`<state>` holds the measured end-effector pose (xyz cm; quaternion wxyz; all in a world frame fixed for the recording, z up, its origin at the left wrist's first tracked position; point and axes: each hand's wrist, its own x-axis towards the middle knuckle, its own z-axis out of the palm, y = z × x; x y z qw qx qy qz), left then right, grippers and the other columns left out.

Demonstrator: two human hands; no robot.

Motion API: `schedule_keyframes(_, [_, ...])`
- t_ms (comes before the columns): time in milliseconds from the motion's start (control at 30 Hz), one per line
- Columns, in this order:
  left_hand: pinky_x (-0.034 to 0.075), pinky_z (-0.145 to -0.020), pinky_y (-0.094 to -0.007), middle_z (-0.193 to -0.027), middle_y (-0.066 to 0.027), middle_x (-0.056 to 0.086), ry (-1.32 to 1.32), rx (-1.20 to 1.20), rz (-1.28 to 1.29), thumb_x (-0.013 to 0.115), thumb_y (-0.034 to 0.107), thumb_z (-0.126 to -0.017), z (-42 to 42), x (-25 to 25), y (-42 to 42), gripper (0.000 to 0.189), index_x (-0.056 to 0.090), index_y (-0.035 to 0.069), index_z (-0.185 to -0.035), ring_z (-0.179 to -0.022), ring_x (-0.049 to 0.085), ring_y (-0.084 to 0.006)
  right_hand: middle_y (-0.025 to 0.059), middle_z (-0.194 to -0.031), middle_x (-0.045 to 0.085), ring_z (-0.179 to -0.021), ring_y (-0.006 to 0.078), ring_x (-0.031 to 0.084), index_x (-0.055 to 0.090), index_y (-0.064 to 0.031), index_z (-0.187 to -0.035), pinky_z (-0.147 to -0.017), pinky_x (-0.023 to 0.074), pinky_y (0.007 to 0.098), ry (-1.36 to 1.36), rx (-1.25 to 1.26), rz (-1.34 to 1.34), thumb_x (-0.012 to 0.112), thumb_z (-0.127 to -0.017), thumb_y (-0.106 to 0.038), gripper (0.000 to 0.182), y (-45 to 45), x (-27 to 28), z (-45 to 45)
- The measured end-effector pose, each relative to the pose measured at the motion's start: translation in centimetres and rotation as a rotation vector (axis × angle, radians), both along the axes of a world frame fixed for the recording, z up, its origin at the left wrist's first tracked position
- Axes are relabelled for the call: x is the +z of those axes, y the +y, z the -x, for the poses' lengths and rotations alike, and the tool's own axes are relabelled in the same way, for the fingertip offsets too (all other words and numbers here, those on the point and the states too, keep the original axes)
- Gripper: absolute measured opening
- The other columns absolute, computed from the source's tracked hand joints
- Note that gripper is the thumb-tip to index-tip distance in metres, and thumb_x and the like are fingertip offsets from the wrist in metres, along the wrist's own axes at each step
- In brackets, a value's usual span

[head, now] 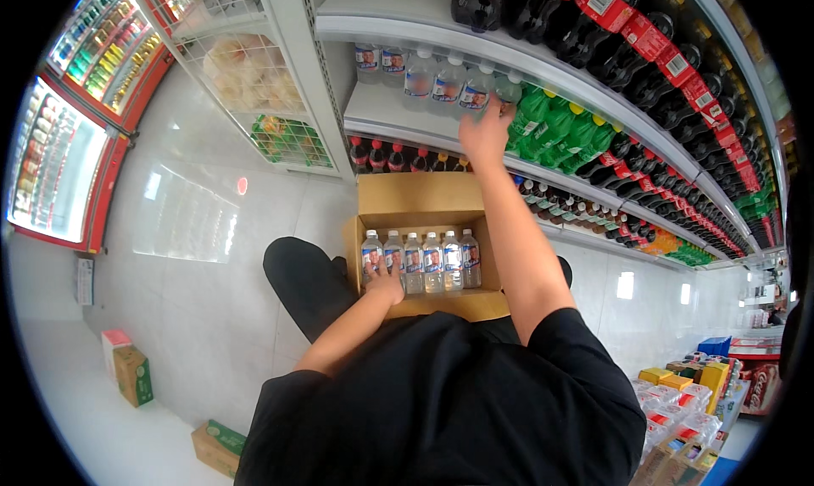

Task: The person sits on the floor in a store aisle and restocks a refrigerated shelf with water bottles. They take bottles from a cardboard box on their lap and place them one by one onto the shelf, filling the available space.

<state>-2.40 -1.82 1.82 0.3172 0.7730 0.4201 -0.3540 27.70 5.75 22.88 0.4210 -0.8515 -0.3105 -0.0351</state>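
Note:
My right hand [486, 130] is stretched up to the shelf, its fingers around the lower part of a clear plastic bottle [509, 88] at the right end of a row. Part of that bottle is hidden by the fingers. To its left stand several matching clear bottles [449, 82] with blue-and-white labels. Between my knees sits an open cardboard carton [420, 193] holding a row of the same white-capped bottles [434, 263]. My left hand [383, 285] rests with spread fingers against the leftmost bottles in it; their lower parts are covered.
Green soda bottles [559, 130] adjoin the row on the right. Dark cola bottles [610, 21] fill the shelf above, and small bottles [397, 158] stand below. A wire rack [254, 72] borders the shelf's left side. Lit drink coolers [63, 161] and cardboard boxes [132, 374] are farther left.

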Motion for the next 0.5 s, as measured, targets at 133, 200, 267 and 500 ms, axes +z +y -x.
schedule_keyframes(133, [0.025, -0.120, -0.0666, -0.174, -0.0152, -0.009, -0.014, -0.042, -0.013, 0.054, 0.022, -0.096, 0.0, -1.2, -0.1, 0.092, -0.004, 0.026, -0.167, -0.155, -0.009, -0.0538, 0.0490, -0.157, 0.010, -0.131, 0.0552, 0.053, 0.034, -0.0134, -0.159, -0.107, 0.0499, 0.0452, 0.072, -0.125, 0.313, 0.072, -0.085, -0.039, 0.086, 4.0, 3.5, -3.9])
schedule_keyframes(200, [0.025, -0.120, -0.0674, -0.174, -0.0153, -0.009, -0.021, -0.053, -0.019, 0.057, 0.022, -0.095, 0.3, -1.9, 0.0, 0.095, -0.004, 0.026, -0.167, -0.154, -0.010, -0.0548, 0.0478, -0.158, 0.010, -0.135, 0.0528, 0.050, 0.033, -0.0146, -0.160, -0.109, 0.0490, 0.0434, 0.087, -0.130, 0.468, 0.072, -0.085, -0.046, 0.090, 5.1, 4.1, -5.4])
schedule_keyframes(267, [0.026, -0.119, -0.0683, -0.174, -0.0153, -0.008, -0.027, -0.060, -0.022, 0.060, 0.024, -0.093, 0.3, -2.2, -0.1, 0.098, -0.004, 0.026, -0.167, -0.154, -0.009, -0.0558, 0.0465, -0.159, 0.010, -0.140, 0.0506, 0.046, 0.033, -0.0155, -0.160, -0.111, 0.0478, 0.0422, 0.105, -0.135, 0.533, 0.072, -0.084, -0.051, 0.093, 5.4, 4.2, -6.3])
schedule_keyframes(500, [0.025, -0.118, -0.0705, -0.174, -0.0169, -0.008, -0.025, -0.051, -0.004, 0.065, 0.031, -0.092, 0.1, -2.5, 0.1, 0.104, -0.006, 0.024, -0.167, -0.154, -0.008, -0.0571, 0.0437, -0.160, 0.016, -0.149, 0.0492, 0.033, 0.038, -0.0148, -0.158, -0.114, 0.0448, 0.0422, -0.034, -0.142, 0.490, 0.074, -0.081, -0.056, 0.094, 4.8, 2.9, -6.1])
